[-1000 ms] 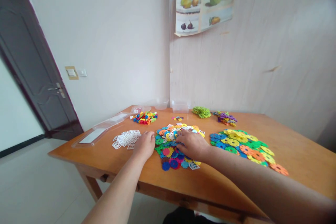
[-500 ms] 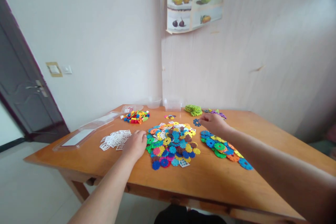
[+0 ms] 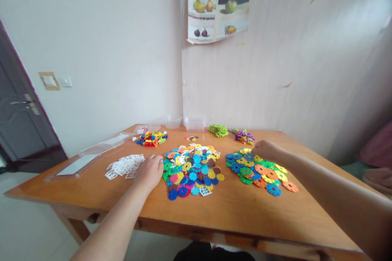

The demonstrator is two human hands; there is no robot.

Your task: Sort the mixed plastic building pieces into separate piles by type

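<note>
Orange-brown wooden worktop (image 3: 245,212), pushed into a corner of the room; I list what I see on it

1. Centre: mixed heap of flat many-coloured plastic flower discs (image 3: 191,169) with a few white pieces among them. By my judgement this part is unsorted, and it is the larger share.
2. Right of it, apart by a narrow strip of wood: spread heap of larger flat flower discs (image 3: 260,169). I take this part as already set aside.
3. Left hand (image 3: 149,172): resting against the mixed heap's left rim, grip loosely curled. I cannot tell whether it holds a piece.
4. Right hand (image 3: 267,149): knuckles up at the far rim of the spread heap, grip curled under. Its contents are hidden from me.
5. Left: white plastic lattice pieces (image 3: 124,166), then a clear plastic lid (image 3: 88,157) near the left edge.
6. Far side: small bright bricks (image 3: 151,138), two clear tubs (image 3: 193,124), a green pile (image 3: 218,130) and a purple pile (image 3: 243,135), all close to the wall.
7. Open room: bare wood along the near edge and at far right. The far side is crowded, and the left edge is close to the lid
</note>
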